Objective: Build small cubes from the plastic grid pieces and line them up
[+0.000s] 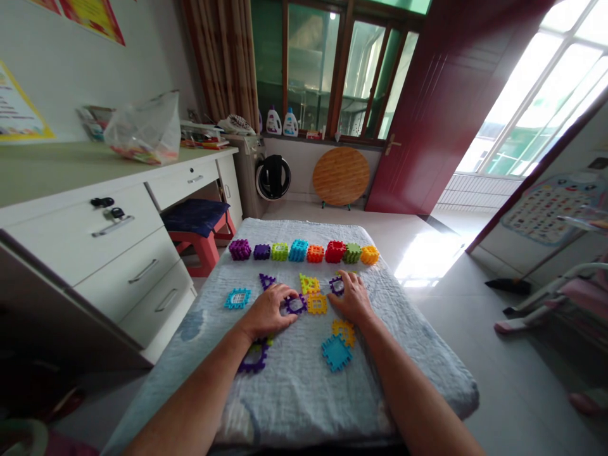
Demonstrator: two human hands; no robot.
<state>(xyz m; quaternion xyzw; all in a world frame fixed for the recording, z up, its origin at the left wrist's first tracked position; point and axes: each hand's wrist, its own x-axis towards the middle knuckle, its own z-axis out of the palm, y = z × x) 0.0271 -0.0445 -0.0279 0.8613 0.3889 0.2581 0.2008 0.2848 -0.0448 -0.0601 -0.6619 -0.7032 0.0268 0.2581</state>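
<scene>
My left hand (272, 310) pinches a purple square building tile (296, 306) between thumb and fingers. That tile lies against a yellow window tile (316, 303), with a yellow triangular tile (309, 284) above. Around a second purple tile (337, 286), the thumb and fingers of my right hand (352, 297) are closed. A purple triangle (266, 280) and a blue frame tile (237, 298) lie beyond and left of my left hand. Below it, my forearm partly hides a larger purple frame (255, 356). Nearer me, a blue solid tile (337, 352) overlaps a yellow frame tile (344, 330).
Colour-sorted stacks of tiles, among them a red stack (335, 251) and a purple stack (240, 249), line the far part of the cloth-covered table (294, 405). A stool (197, 221) and a drawer desk (80, 234) stand to the left.
</scene>
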